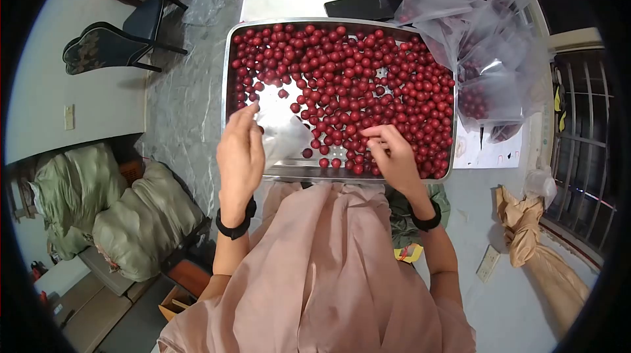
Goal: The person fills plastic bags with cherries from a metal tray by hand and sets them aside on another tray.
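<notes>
A large metal tray (pixel 226 64) holds a great many small round red fruits (pixel 342 70) that look like cherries or small plums. At its left front corner my left hand (pixel 240 149) is closed on the edge of a clear plastic bag (pixel 286 139), which spreads over the bare part of the tray. My right hand (pixel 396 159) hovers over the fruits at the front right, thumb and forefinger bent and apart. No fruit can be made out between them. Each wrist wears a black band.
Clear bags of red fruit (pixel 476 90) stand along the tray's right side. Behind it lies a dark flat object (pixel 358 8). A black chair (pixel 141 27) is at the far left, with covered bundles (pixel 144 218) nearer. Brown wrapping (pixel 532 241) lies at the right.
</notes>
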Tool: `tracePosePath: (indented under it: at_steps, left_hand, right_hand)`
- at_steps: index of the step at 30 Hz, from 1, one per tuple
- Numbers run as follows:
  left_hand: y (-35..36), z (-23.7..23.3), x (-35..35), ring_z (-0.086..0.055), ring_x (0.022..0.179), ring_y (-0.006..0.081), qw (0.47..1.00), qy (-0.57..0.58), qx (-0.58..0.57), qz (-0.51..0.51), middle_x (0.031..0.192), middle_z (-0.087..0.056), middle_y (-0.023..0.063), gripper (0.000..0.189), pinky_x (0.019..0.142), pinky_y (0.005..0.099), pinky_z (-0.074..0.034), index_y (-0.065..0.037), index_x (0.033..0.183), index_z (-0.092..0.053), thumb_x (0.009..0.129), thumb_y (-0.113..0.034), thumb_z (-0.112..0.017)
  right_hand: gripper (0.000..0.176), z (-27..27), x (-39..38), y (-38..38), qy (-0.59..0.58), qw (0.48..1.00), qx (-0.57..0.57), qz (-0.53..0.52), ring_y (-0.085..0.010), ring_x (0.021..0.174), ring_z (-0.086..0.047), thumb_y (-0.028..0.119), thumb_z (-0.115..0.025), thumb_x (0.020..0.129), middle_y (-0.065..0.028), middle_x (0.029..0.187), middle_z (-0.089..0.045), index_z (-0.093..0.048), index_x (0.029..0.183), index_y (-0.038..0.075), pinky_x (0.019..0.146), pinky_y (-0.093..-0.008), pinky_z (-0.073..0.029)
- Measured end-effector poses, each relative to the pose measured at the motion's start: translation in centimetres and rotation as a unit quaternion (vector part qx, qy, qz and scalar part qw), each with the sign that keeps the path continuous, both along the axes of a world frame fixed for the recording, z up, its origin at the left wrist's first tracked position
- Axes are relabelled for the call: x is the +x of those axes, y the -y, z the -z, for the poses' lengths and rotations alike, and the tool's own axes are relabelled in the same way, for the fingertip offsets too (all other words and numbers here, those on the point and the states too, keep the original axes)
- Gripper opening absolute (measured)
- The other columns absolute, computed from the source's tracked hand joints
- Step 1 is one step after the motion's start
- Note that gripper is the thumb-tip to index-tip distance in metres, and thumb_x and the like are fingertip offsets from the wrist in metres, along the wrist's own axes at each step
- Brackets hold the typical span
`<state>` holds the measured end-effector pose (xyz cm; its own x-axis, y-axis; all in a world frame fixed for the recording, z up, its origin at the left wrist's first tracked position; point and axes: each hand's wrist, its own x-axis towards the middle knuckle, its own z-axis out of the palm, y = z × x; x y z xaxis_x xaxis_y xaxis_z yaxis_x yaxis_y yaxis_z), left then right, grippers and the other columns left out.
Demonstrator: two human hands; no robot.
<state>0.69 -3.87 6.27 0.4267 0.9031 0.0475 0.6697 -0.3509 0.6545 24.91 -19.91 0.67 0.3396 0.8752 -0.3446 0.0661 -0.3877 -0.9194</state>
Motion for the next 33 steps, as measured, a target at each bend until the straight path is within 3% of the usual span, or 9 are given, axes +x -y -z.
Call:
tracePosePath:
  at_steps: [2, 8, 11, 16, 18, 22, 28, 30, 33]
  left_hand:
    - [-0.5, -0.7, 0.0, -0.069, 0.093, 0.03, 1.0, 0.008, -0.018, -0.008, 0.12, -0.066, 0.0191, 0.033, 0.086, 0.039, -0.052, 0.001, 0.129, -0.062, 0.101, -0.006, -0.046]
    - [-0.6, -0.6, -0.1, -0.07, 0.087, 0.026, 1.0, 0.021, -0.009, -0.003, 0.12, -0.067, 0.0176, 0.033, 0.083, 0.0369, -0.053, 0.002, 0.13, -0.062, 0.102, -0.006, -0.045]
    - [-0.3, -0.3, 0.2, -0.07, 0.087, 0.0253, 0.999, 0.034, -0.027, -0.006, 0.116, -0.067, 0.0171, 0.033, 0.082, 0.0363, -0.053, 0.002, 0.13, -0.062, 0.102, -0.006, -0.046]
    - [0.1, 0.2, 0.5, -0.069, 0.088, 0.0264, 0.999, 0.04, -0.006, -0.001, 0.112, -0.066, 0.017, 0.033, 0.081, 0.0371, -0.053, 0.002, 0.129, -0.062, 0.101, -0.006, -0.047]
    - [0.3, 0.0, 0.8, -0.069, 0.089, 0.0275, 0.999, 0.035, 0.007, 0.006, 0.111, -0.066, 0.0172, 0.033, 0.081, 0.0377, -0.052, 0.001, 0.129, -0.062, 0.101, -0.006, -0.047]
    - [0.7, 1.1, 1.3, -0.066, 0.091, 0.0322, 0.997, 0.072, 0.001, 0.009, 0.109, -0.065, 0.0175, 0.033, 0.082, 0.0392, -0.051, 0.001, 0.129, -0.063, 0.1, -0.005, -0.047]
    - [2.0, 0.4, 2.9, -0.064, 0.093, 0.0344, 0.997, 0.058, -0.041, 0.031, 0.111, -0.065, 0.0181, 0.033, 0.085, 0.0399, -0.05, 0.001, 0.129, -0.062, 0.1, -0.004, -0.047]
    - [2.5, 1.0, 3.2, -0.065, 0.097, 0.0258, 0.997, 0.042, -0.053, 0.047, 0.112, -0.065, 0.0165, 0.033, 0.089, 0.0331, -0.049, -0.001, 0.133, -0.061, 0.103, -0.005, -0.047]
    - [3.2, 1.1, 4.1, -0.063, 0.104, 0.0318, 0.996, 0.059, -0.026, 0.067, 0.117, -0.064, 0.0183, 0.035, 0.091, 0.0389, -0.049, 0.0, 0.133, -0.061, 0.101, -0.004, -0.047]
  right_hand:
    - [0.024, 3.7, -0.7, 0.4, 0.259, 0.95, 0.133, -0.115, -0.0282, 0.097, -0.063, 0.007, -0.063, 0.092, -0.0118, 0.105, -0.064, -0.065, 0.116, 0.005, 0.087, -0.0384, -0.05]
    - [0.031, 7.9, -7.3, -3.9, 0.469, 0.805, 0.214, -0.293, -0.0327, 0.118, -0.056, 0.018, -0.069, 0.087, -0.0091, 0.12, -0.063, -0.068, 0.117, 0.01, 0.106, -0.0432, -0.042]
    - [0.018, 11.1, -10.4, -6.2, 0.444, 0.794, 0.272, -0.314, -0.0316, 0.12, -0.055, 0.016, -0.065, 0.079, -0.0105, 0.112, -0.066, -0.073, 0.093, 0.007, 0.104, -0.0508, -0.043]
    - [0.024, 16.2, -12.5, -8.9, 0.414, 0.807, 0.345, -0.242, -0.0355, 0.128, -0.052, 0.017, -0.066, 0.077, -0.0124, 0.115, -0.067, -0.074, 0.096, 0.005, 0.119, -0.056, -0.031]
    - [0.033, 16.2, -12.6, -9.6, 0.214, 0.945, 0.157, -0.193, -0.0361, 0.131, -0.05, 0.017, -0.067, 0.076, -0.0134, 0.125, -0.065, -0.073, 0.107, 0.005, 0.118, -0.0567, -0.032]
    - [0.039, 15.9, -9.5, -8.7, 0.455, 0.799, 0.26, -0.296, -0.0326, 0.139, -0.042, 0.009, -0.065, 0.081, -0.0164, 0.142, -0.054, -0.071, 0.12, 0.006, 0.117, -0.0567, -0.032]
    - [0.034, 10.9, -7.3, -6.1, 0.502, 0.783, 0.104, -0.352, -0.0336, 0.133, -0.048, 0.014, -0.071, 0.071, -0.0139, 0.131, -0.062, -0.076, 0.105, 0.006, 0.117, -0.0565, -0.03]
    - [0.033, 11.7, -6.8, -5.4, 0.489, 0.798, 0.121, -0.33, -0.0338, 0.133, -0.048, 0.016, -0.073, 0.071, -0.0134, 0.131, -0.062, -0.076, 0.103, 0.006, 0.116, -0.0566, -0.03]
    - [0.033, 11.9, -5.7, -3.9, 0.475, 0.812, 0.158, -0.299, -0.0334, 0.132, -0.048, 0.019, -0.075, 0.07, -0.0124, 0.13, -0.062, -0.076, 0.101, 0.008, 0.116, -0.057, -0.03]
